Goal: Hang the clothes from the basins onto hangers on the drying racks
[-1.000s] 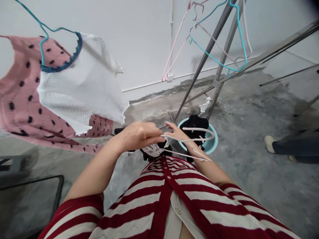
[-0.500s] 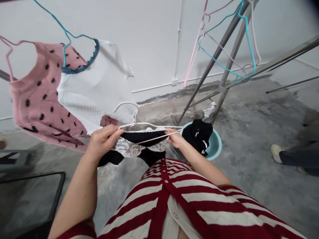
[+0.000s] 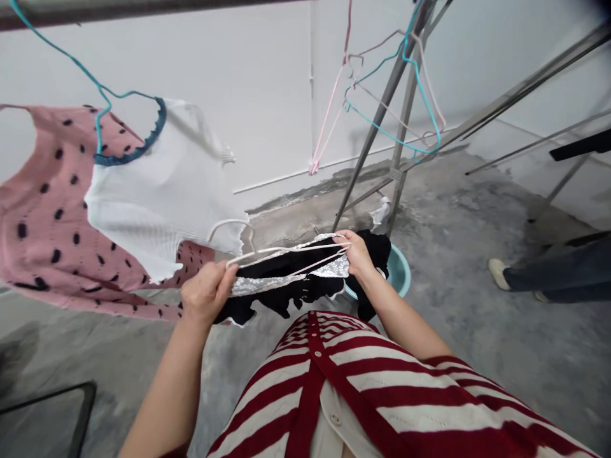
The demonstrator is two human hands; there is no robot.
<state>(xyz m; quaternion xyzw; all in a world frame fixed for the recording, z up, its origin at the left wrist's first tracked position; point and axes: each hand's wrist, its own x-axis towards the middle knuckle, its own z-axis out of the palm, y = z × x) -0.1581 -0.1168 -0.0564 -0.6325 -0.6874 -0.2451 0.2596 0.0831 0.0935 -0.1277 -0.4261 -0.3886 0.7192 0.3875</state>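
Note:
A black garment with white lace trim (image 3: 286, 296) stretches between my two hands, with a white clothes hanger (image 3: 272, 251) lying in its neck opening. My left hand (image 3: 206, 291) is closed round the left end of the hanger and the cloth there. At the right end, my right hand (image 3: 356, 251) pinches the garment's edge together with the hanger. The hanger's hook points up and away, in front of the hanging white top (image 3: 157, 191). Below my hands the black cloth hangs down in ruffled folds.
A pink dotted garment (image 3: 57, 222) hangs at the left. Blue and pink hangers (image 3: 382, 121) hang by a metal rack leg (image 3: 377, 127). A light-blue basin (image 3: 400, 270) stands on the floor behind my right hand. Another person's leg (image 3: 554, 270) shows at right.
My right hand has moved right, drawing the garment wider along the hanger, so more black cloth and lace shows. The camera view has shifted, and the basin is now more covered.

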